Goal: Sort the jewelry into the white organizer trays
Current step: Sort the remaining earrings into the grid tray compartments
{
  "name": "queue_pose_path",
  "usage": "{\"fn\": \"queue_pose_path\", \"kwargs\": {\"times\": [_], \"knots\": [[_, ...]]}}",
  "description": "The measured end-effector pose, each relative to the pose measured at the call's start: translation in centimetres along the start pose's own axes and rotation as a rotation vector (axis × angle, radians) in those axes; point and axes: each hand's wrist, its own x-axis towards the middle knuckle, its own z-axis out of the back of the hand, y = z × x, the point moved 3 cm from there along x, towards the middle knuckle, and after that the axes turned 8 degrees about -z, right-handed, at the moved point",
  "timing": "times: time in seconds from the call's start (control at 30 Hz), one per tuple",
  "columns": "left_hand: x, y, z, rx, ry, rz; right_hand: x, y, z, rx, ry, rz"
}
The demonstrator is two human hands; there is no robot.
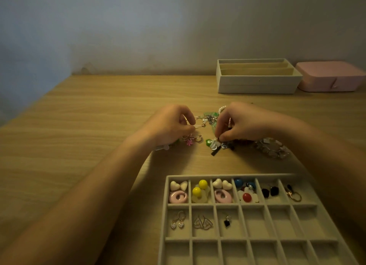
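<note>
Two hands are over the loose jewelry pile point(210, 116) at mid-bench, both with fingers curled in. I log the left hand point(174, 124) as pinching a pale piece point(198, 126) with a gold bead between thumb and forefinger, at the pile's left edge. The right hand point(239, 124) pinches a small dark piece point(218, 139) with its fingertips pointed down; I cannot tell what kind of piece it is. Both forearms reach in from the near edge and converge, wrists low over the bench point(99, 116). A pink flower charm point(189, 141) lies just below the left thumb, and a clear, glittery heap point(271, 148) lies under the right wrist, partly hidden by it. Nearest me is the white organizer tray point(227, 176): six top-row compartments hold earrings, as do three in the second row. A deeper white tray point(257, 84) and a pink case point(328, 80) stand side by side at the back wall.
</note>
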Motion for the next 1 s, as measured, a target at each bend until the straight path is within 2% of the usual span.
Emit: {"fn": "queue_pose_path", "kwargs": {"times": [0.3, 0.43, 0.6, 0.83, 1.0], "knots": [[0.8, -0.2, -0.2, -0.003, 0.064, 0.095, -0.6, -2.5, 1.4, 0.113, 0.008, -0.134], [1.7, 0.0, -0.3, 0.020, 0.019, 0.055, 0.2, -1.7, 1.3, 0.166, -0.091, -0.065], [2.1, 0.1, -0.9, 0.171, 0.024, 0.033, 0.7, -1.5, 0.4, 0.076, -0.080, -0.052], [1.8, 0.1, 0.4, 0.160, 0.219, 0.050, -0.5, -3.4, 1.6, 0.140, 0.008, -0.115], [2.9, -0.3, -0.5, 0.107, 0.074, 0.022, -1.0, -4.9, 1.8, 0.188, 0.051, -0.174]]}}
